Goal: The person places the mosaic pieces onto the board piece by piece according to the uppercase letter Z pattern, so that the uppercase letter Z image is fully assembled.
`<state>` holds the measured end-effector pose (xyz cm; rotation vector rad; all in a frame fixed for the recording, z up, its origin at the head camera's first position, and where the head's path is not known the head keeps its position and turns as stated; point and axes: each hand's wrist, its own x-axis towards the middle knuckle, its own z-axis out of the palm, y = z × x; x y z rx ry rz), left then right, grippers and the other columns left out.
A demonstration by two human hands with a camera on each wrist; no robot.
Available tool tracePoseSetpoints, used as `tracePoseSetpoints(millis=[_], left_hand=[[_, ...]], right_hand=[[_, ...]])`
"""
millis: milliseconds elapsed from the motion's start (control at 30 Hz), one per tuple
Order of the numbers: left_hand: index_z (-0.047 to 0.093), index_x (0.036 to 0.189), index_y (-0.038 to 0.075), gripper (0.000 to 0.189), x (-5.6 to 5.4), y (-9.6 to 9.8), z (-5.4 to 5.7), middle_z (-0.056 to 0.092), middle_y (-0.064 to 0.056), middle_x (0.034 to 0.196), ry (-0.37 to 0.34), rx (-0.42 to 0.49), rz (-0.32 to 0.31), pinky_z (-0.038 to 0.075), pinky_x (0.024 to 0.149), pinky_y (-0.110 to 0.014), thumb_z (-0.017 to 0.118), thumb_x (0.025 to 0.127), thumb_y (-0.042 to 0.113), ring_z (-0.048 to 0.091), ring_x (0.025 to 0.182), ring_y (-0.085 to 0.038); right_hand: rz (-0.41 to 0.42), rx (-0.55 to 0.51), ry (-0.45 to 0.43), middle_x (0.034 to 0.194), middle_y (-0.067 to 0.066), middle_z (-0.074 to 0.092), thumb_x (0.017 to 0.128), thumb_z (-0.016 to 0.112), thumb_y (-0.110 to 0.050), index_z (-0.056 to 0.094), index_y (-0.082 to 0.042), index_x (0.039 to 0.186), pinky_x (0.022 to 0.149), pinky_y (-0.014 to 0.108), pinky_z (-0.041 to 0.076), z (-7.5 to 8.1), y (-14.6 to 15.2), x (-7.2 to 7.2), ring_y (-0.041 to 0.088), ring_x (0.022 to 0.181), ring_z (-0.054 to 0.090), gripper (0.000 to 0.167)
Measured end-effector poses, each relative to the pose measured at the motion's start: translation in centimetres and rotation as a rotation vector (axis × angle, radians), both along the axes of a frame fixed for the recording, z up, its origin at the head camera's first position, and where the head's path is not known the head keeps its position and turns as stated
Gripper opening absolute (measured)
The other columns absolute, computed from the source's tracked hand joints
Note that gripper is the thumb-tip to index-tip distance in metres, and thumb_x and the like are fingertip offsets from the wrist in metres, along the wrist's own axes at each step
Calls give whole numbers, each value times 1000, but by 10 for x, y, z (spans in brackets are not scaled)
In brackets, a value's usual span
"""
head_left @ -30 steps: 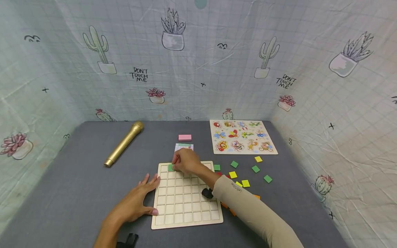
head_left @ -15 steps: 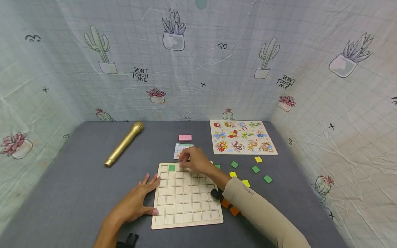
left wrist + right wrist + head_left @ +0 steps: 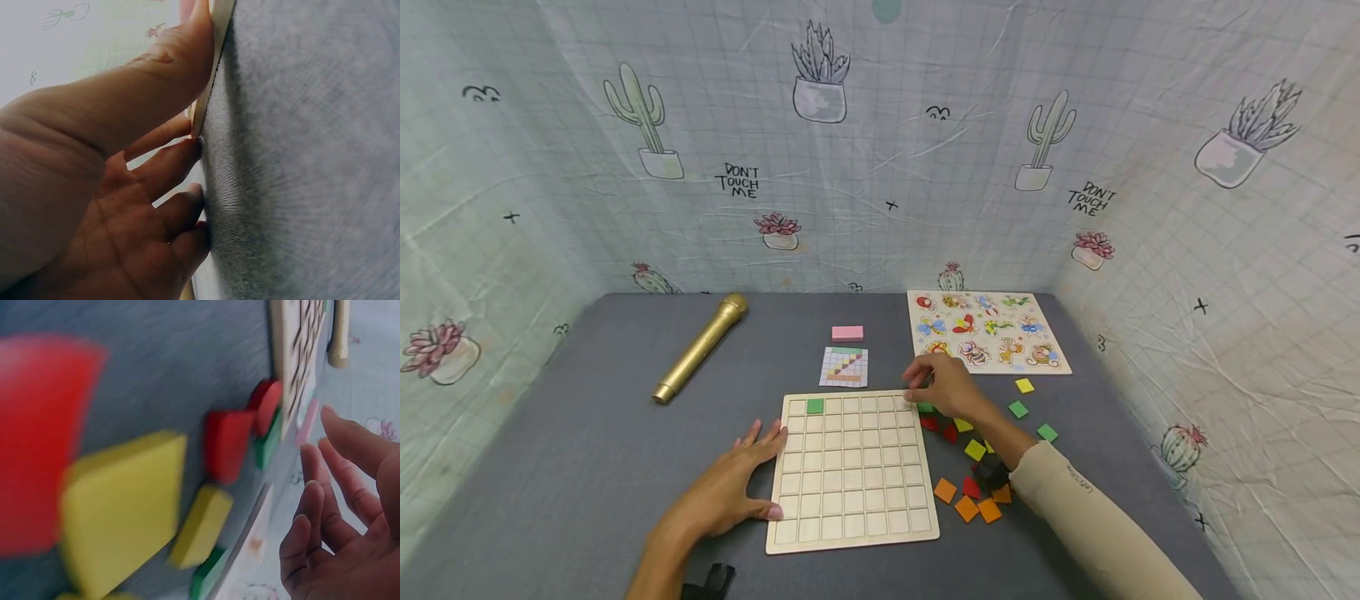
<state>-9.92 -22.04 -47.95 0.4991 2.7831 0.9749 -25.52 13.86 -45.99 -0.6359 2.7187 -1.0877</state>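
Observation:
The pale wooden grid board [image 3: 853,467] lies on the grey table. A green square tile [image 3: 816,406] sits in its top row, second cell from the left. My left hand [image 3: 722,487] rests against the board's left edge, fingers spread and thumb at the lower part. My right hand [image 3: 951,387] hovers by the top right corner, near a loose green tile [image 3: 926,407]. In the right wrist view its thumb and fingers [image 3: 312,499] stand apart with nothing between them. Red tiles [image 3: 228,444], yellow tiles [image 3: 975,450] and orange tiles [image 3: 967,508] lie right of the board.
Behind the board lie a small patterned card [image 3: 844,367] and a pink block [image 3: 847,333]. An insect picture board [image 3: 992,329] is at the back right, partly behind my right hand. A gold microphone-shaped stick [image 3: 700,350] lies at the back left. Printed cloth [image 3: 880,150] hangs around the table.
My right hand has left the green tile in the board's top row and moved right to the top right corner, uncovering the card. The left hand stays put.

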Motion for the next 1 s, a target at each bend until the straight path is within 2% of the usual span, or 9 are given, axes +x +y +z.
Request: tracePoseSetpoints(millis=[233, 367, 533, 800, 1000], left_hand=[[42, 162, 2, 109, 0, -1, 1, 32, -17, 173, -2, -11, -1, 22, 127, -72, 95, 71, 27, 18, 161, -52], [43, 162, 2, 108, 0, -1, 1, 33, -17, 172, 6, -18, -2, 24, 127, -72, 95, 70, 27, 19, 161, -52], [43, 161, 2, 109, 0, -1, 1, 33, -17, 172, 15, -23, 0, 25, 126, -73, 95, 70, 28, 20, 161, -52], [43, 162, 2, 109, 0, -1, 2, 33, -16, 172, 9, -24, 2, 25, 126, -73, 95, 69, 29, 19, 161, -52], [43, 162, 3, 109, 0, -1, 2, 33, -16, 172, 0, -22, 3, 24, 126, -73, 95, 69, 29, 19, 161, -52]], right_hand=[[-67, 96, -53, 97, 4, 72, 88, 88, -15, 79, -13, 106, 77, 33, 54, -8, 21, 0, 15, 86, 63, 20], [-69, 127, -81, 94, 3, 71, 90, 86, -15, 79, -13, 101, 76, 32, 55, -10, 22, 0, 15, 84, 63, 13], [-61, 138, -105, 88, 1, 70, 91, 84, -13, 78, -13, 95, 70, 30, 54, -8, 20, 1, 15, 77, 62, 8], [-50, 141, -152, 85, 3, 67, 93, 81, -10, 73, -11, 97, 68, 28, 51, -5, 17, 2, 16, 73, 59, 9], [-18, 107, -129, 81, 4, 66, 92, 82, -6, 71, -8, 97, 65, 28, 49, -1, 18, 2, 15, 70, 59, 12]])
